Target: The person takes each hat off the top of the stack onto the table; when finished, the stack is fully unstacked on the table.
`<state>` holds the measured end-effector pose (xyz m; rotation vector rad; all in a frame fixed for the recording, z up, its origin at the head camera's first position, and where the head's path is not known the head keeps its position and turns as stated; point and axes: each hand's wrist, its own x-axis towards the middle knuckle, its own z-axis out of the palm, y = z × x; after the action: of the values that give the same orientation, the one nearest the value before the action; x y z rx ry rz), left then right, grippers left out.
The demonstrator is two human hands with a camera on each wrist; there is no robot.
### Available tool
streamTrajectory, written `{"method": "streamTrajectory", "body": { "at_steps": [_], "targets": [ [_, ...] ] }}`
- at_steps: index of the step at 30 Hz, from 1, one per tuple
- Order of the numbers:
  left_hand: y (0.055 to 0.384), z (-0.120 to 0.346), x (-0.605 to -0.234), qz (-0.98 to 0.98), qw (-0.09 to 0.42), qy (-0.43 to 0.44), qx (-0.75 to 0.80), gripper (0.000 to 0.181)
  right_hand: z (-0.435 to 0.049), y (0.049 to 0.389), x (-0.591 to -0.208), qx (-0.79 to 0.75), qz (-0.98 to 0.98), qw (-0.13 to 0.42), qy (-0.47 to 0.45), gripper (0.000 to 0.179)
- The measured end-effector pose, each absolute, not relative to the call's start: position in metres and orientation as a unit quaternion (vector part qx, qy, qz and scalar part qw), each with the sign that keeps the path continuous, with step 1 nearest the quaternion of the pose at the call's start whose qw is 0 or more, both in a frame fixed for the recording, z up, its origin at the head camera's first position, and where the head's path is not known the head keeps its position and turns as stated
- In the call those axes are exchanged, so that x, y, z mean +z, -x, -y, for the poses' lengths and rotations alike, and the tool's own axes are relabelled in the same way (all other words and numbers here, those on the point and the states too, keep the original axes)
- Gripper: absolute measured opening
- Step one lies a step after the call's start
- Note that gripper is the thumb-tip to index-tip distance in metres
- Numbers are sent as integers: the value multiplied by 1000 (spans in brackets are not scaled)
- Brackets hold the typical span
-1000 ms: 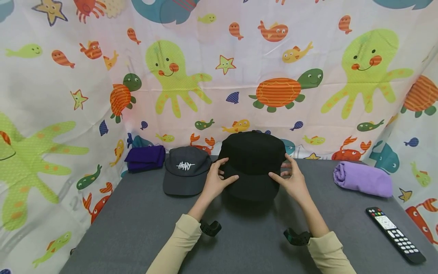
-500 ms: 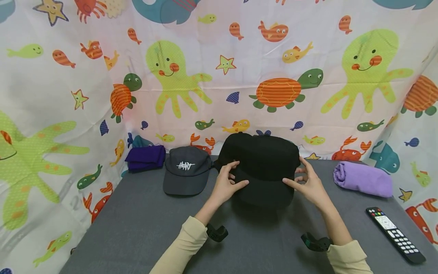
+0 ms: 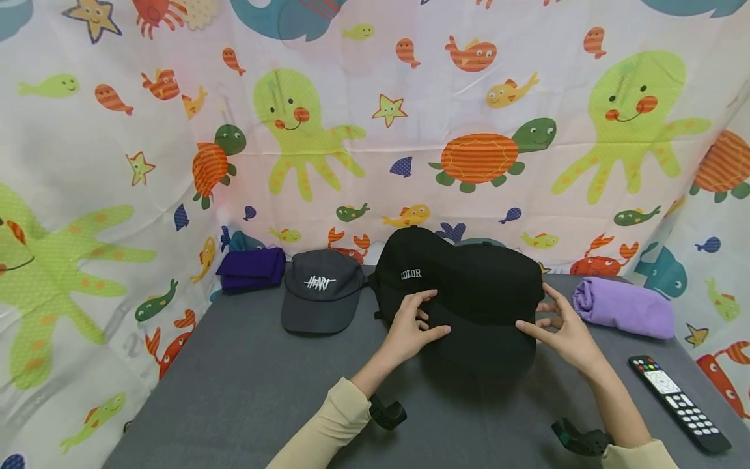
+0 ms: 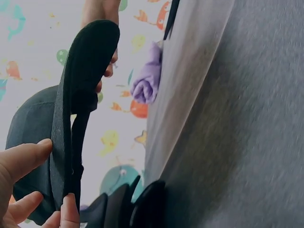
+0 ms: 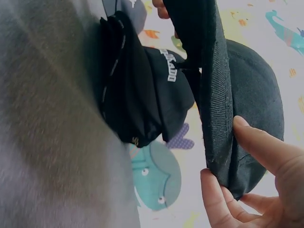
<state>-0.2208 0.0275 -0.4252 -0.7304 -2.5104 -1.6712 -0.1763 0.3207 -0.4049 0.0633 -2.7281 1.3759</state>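
Observation:
A plain black cap (image 3: 489,286) is held up between both hands, brim toward me, its shadow on the table below. My left hand (image 3: 411,329) pinches its left side, thumb on the brim and fingers behind. On its right side my right hand (image 3: 565,329) grips the same way. In the right wrist view the cap (image 5: 259,90) is raised above the table with the thumb on one face and fingers on the other. Behind it, partly hidden, rests a second black cap (image 3: 404,251) with white lettering. Left of that sits a dark grey cap (image 3: 322,303) marked HEART.
Folded dark purple cloth (image 3: 250,268) lies at the back left of the grey table (image 3: 234,391). A rolled lilac cloth (image 3: 624,307) and a black remote control (image 3: 680,404) are on the right. A curtain (image 3: 351,130) printed with sea animals hangs behind.
Both hands have moved right and a little toward me with the plain black cap. The lettered black cap behind it has come into view beside the grey one.

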Motion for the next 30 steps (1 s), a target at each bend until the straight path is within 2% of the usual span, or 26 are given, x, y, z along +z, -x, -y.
{"method": "streamTrajectory", "body": {
  "at_steps": [21, 30],
  "targets": [
    [195, -68, -450, 796, -42, 258, -546, 65, -360, 142, -414, 407, 913, 37, 15, 91],
    [187, -86, -454, 789, -71, 276, -544, 63, -381, 131, -424, 406, 913, 17, 33, 89]
  ]
}}
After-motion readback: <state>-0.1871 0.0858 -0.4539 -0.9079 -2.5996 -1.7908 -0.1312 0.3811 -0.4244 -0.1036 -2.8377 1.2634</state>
